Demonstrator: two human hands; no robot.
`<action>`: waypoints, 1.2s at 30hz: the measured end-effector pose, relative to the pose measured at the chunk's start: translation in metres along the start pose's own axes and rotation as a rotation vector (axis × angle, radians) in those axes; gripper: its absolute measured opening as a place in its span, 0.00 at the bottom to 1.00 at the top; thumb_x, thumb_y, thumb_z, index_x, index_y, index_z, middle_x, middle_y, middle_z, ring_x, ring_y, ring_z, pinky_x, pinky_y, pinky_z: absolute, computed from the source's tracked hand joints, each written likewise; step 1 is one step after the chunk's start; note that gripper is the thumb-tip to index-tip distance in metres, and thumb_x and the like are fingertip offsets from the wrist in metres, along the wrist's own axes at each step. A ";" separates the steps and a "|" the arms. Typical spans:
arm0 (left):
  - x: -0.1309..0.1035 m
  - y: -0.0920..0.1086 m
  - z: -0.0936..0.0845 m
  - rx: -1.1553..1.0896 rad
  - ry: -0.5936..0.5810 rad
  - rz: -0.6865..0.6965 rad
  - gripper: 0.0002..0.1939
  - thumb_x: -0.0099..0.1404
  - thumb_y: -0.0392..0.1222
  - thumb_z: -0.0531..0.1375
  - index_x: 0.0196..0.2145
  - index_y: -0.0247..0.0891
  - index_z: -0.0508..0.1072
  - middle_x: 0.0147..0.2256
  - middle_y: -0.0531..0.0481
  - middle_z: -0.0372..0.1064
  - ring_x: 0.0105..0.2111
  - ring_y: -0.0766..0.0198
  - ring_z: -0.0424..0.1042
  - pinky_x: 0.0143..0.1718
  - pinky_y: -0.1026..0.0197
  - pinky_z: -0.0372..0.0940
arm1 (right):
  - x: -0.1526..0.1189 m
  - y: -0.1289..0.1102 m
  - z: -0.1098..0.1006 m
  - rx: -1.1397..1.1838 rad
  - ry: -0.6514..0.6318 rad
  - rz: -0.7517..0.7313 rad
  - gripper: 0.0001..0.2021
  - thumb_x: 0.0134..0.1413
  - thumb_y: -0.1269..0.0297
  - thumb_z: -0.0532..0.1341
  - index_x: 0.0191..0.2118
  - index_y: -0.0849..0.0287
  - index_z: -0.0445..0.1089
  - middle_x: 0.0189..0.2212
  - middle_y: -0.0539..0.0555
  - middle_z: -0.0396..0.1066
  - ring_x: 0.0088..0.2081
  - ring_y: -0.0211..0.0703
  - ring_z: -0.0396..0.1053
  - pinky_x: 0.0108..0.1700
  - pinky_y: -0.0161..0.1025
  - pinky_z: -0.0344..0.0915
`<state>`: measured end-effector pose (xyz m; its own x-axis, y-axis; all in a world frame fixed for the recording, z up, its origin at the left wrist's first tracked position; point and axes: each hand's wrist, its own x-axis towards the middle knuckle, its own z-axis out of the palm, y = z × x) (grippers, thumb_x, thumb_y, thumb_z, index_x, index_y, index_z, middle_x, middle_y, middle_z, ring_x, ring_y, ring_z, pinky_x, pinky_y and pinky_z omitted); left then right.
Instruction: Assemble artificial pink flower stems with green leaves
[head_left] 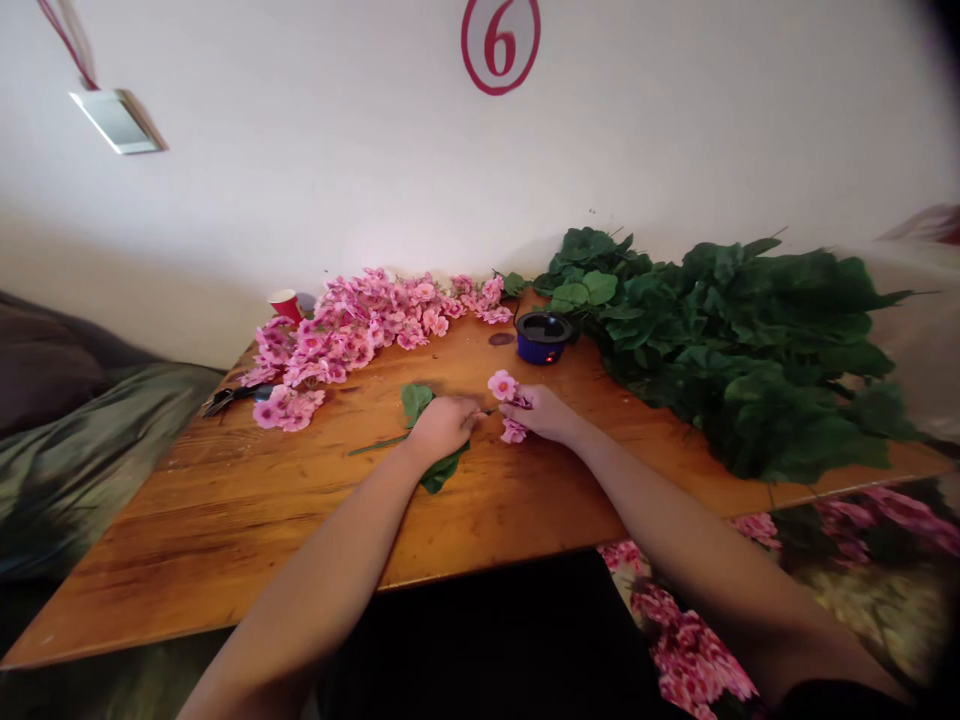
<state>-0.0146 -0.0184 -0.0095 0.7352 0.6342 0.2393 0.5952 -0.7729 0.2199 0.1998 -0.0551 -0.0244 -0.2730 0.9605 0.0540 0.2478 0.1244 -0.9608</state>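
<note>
Pink flower heap (367, 325) at left on wooden table (262, 520). Over mid-table, leafy stem (416, 402) gripped in left hand (448, 425); just beside, pink blossoms (502, 384) pinched in right hand (551, 412). Blue pot (538, 351) beyond; green leaf pile (750, 340) rightmost.

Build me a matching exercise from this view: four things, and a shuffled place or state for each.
1. Pink flower sprig
2. Leafy stem
3. Paper cup
4. Small electric pot

A. Behind the heap of pink blossoms, at the left
B. In the right hand
C. Dark blue, with a red light lit
D. At the left hand

Pairs: 1-B, 2-D, 3-A, 4-C.
</note>
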 end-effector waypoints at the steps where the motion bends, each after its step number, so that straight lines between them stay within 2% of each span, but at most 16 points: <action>1: 0.000 -0.001 0.001 -0.017 0.010 -0.013 0.12 0.69 0.38 0.54 0.33 0.36 0.77 0.32 0.46 0.76 0.35 0.60 0.74 0.38 0.61 0.63 | 0.000 0.001 0.002 -0.030 0.017 -0.014 0.14 0.55 0.53 0.62 0.29 0.58 0.64 0.20 0.49 0.70 0.24 0.44 0.74 0.26 0.37 0.67; 6: 0.002 -0.004 0.005 -0.041 0.010 -0.035 0.11 0.67 0.35 0.54 0.31 0.35 0.76 0.31 0.45 0.75 0.34 0.60 0.74 0.38 0.61 0.64 | -0.002 0.003 0.009 -0.130 0.091 -0.042 0.12 0.56 0.56 0.60 0.27 0.56 0.63 0.20 0.50 0.70 0.23 0.43 0.72 0.25 0.37 0.66; 10: 0.002 -0.005 0.006 -0.100 0.002 -0.002 0.11 0.66 0.32 0.54 0.31 0.35 0.76 0.31 0.46 0.76 0.35 0.61 0.74 0.39 0.61 0.64 | -0.001 0.003 0.011 -0.121 0.046 -0.052 0.13 0.58 0.56 0.58 0.26 0.55 0.62 0.19 0.50 0.71 0.24 0.46 0.75 0.27 0.38 0.67; 17: 0.002 -0.007 0.008 -0.104 0.007 0.039 0.12 0.67 0.34 0.54 0.27 0.35 0.75 0.28 0.47 0.75 0.33 0.61 0.73 0.38 0.61 0.63 | 0.003 0.003 0.009 -0.031 -0.038 -0.009 0.13 0.56 0.56 0.60 0.26 0.54 0.59 0.18 0.48 0.67 0.24 0.46 0.75 0.24 0.36 0.64; 27: 0.003 -0.007 0.009 -0.090 0.013 0.042 0.13 0.66 0.34 0.55 0.26 0.35 0.74 0.27 0.46 0.74 0.32 0.61 0.72 0.37 0.60 0.62 | 0.006 0.005 0.008 -0.264 0.034 -0.134 0.11 0.55 0.62 0.56 0.23 0.57 0.59 0.19 0.47 0.63 0.22 0.37 0.61 0.26 0.34 0.55; 31: 0.002 -0.006 0.007 -0.123 0.018 0.024 0.13 0.67 0.35 0.55 0.26 0.35 0.74 0.28 0.46 0.74 0.32 0.62 0.72 0.37 0.61 0.62 | 0.007 0.002 0.012 -0.301 0.064 -0.161 0.09 0.54 0.63 0.56 0.24 0.57 0.60 0.19 0.46 0.62 0.22 0.36 0.59 0.25 0.34 0.53; 36: -0.001 -0.001 -0.004 -0.099 0.041 0.002 0.13 0.69 0.36 0.54 0.29 0.35 0.75 0.29 0.47 0.74 0.32 0.62 0.72 0.36 0.62 0.62 | 0.010 -0.002 0.019 -0.126 0.055 -0.089 0.10 0.56 0.60 0.55 0.25 0.55 0.60 0.17 0.46 0.64 0.19 0.37 0.62 0.23 0.35 0.55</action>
<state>-0.0170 -0.0177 -0.0065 0.7214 0.6345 0.2775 0.5573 -0.7698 0.3113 0.1792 -0.0500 -0.0272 -0.2484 0.9561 0.1552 0.3406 0.2362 -0.9100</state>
